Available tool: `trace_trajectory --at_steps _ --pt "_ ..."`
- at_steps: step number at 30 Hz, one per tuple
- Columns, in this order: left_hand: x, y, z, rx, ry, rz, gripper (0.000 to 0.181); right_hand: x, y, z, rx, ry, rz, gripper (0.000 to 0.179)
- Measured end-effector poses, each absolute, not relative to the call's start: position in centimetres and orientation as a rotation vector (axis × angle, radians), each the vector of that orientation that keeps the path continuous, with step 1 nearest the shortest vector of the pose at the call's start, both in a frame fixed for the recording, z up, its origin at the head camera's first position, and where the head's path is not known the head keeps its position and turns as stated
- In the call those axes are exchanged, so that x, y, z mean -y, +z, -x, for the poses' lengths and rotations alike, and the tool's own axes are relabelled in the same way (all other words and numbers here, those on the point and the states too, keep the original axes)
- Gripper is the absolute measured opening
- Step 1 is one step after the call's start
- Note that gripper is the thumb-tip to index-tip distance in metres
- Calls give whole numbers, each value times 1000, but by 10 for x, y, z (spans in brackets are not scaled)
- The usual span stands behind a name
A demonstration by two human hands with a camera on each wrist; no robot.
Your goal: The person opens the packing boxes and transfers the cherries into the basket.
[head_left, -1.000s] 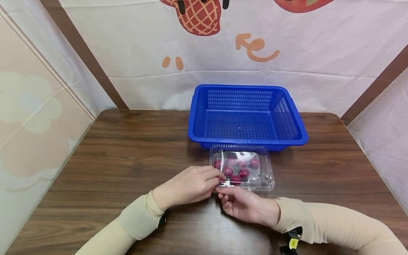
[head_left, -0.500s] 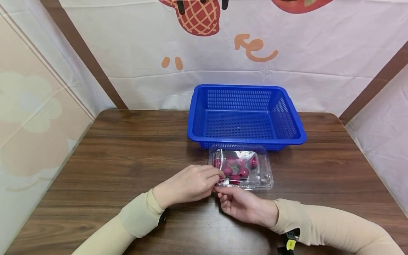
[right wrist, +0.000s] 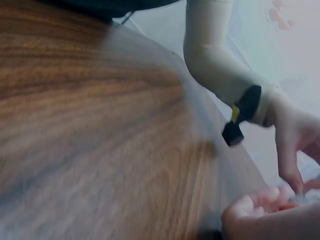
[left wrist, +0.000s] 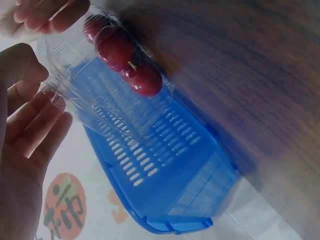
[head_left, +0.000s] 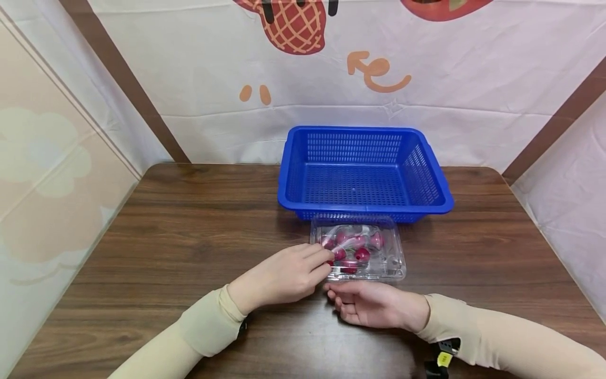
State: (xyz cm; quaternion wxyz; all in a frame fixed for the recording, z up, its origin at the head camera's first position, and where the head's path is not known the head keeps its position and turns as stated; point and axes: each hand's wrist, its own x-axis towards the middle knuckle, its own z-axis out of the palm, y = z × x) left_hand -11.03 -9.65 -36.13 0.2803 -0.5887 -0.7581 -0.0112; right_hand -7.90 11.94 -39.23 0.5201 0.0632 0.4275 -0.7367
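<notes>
A clear plastic clamshell box (head_left: pixel 396 266) with several dark red cherries (head_left: pixel 362 255) lies on the table. My left hand (head_left: pixel 293 271) is at its front left corner. In the left wrist view, the left hand's fingers (left wrist: pixel 52 130) and thumb pinch the edge of the clear plastic, and the cherries (left wrist: pixel 115 47) show low in the box. My right hand (head_left: pixel 376 304) lies palm up just in front of the box, its fingers loosely curled and holding nothing. In the right wrist view, the right hand (right wrist: pixel 260 215) is below the left hand's fingertips, and the box is mostly hidden.
Directly behind the box stands a blue perforated plastic basket (head_left: pixel 364 208), its near side against the box's far edge. The brown wooden table (head_left: pixel 203 221) extends to both sides. A printed white cloth (head_left: pixel 199 63) hangs at the back.
My right hand has drawn back from the box's front corner, a little to the right. The glare on the lid has shifted. My left hand stays at the corner.
</notes>
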Motion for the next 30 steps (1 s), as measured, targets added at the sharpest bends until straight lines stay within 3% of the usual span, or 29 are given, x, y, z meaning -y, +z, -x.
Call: trace_trajectory --at_steps 21,30 --pt "81 -350 99 2122 112 1473 24 -210 -396 91 -938 -1505 100 30" --pt "67 -351 97 2161 110 1452 21 -253 -385 109 -1076 -1544 35 29"
